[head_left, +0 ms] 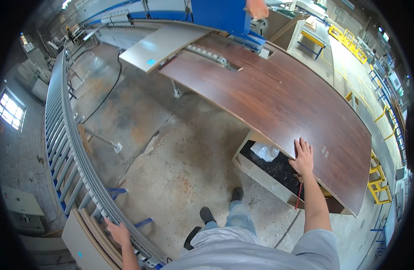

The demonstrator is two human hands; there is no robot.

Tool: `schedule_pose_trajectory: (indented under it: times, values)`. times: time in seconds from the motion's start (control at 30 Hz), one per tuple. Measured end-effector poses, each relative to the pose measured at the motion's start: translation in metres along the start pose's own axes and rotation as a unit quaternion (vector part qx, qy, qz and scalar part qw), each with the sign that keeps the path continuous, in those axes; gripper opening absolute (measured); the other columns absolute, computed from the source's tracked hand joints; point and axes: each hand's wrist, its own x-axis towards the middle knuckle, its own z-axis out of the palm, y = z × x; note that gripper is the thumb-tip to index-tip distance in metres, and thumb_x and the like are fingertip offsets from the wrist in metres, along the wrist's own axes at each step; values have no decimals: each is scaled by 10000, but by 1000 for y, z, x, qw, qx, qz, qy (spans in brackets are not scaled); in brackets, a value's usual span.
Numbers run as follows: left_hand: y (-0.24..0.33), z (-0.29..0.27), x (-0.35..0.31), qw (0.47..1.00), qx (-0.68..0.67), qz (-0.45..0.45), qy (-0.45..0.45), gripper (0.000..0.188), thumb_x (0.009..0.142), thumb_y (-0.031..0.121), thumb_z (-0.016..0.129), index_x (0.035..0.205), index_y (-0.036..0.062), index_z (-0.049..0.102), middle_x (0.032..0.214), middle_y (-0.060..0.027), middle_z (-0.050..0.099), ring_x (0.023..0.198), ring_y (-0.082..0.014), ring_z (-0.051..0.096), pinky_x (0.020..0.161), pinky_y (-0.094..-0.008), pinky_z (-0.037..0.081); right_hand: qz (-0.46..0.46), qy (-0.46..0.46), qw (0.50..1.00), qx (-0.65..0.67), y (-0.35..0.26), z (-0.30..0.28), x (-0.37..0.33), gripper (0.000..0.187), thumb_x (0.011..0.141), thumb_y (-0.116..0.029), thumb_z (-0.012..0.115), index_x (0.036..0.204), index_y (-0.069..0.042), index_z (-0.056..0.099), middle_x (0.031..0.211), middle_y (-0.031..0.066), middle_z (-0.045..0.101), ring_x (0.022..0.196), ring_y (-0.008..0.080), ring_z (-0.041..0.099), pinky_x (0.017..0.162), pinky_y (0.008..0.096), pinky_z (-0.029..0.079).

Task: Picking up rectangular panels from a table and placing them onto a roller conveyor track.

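Note:
My right hand (303,158) rests near the edge of a long reddish-brown wood-grain tabletop (265,94), its fingers stretched and spread over the surface. Nothing is held in it. At the lower left, my left hand (118,231) is beside the rail of a roller conveyor (76,144) and the top edges of a few pale panels (83,238) leaning there. Its fingers point forward and are partly apart, with no object visible in them. Whether they touch the panels or the rail I cannot tell.
Under the tabletop, an open shelf (282,173) holds a white plastic bag (264,151). A light grey panel (164,42) lies at the far end beside a blue machine (220,18). A black cable (109,92) crosses the concrete floor. Yellow metal frames (378,184) stand at right.

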Motion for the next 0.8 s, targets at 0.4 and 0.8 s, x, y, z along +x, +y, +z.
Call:
schedule_pose_trajectory:
  times: [0.4, 0.8]
  values:
    - [19, -15, -27, 996, 84, -12, 14, 637, 890, 408, 509, 1407, 64, 372, 1205, -242, 536, 1053, -370, 566, 878, -473, 471, -9, -12, 999, 49, 21, -2, -13, 916, 619, -397, 736, 1419, -133, 377, 1487, 179, 295, 1359, 369, 274, 1130, 544, 167]
    - [60, 47, -49, 941, 230, -144, 202, 667, 749, 340, 647, 1351, 133, 448, 1341, -177, 461, 1127, -390, 534, 911, -456, 455, -62, -42, 994, 80, 30, -6, -5, 900, 651, -436, 745, 1418, -136, 383, 1489, 195, 283, 1348, 406, 289, 1117, 590, 141]
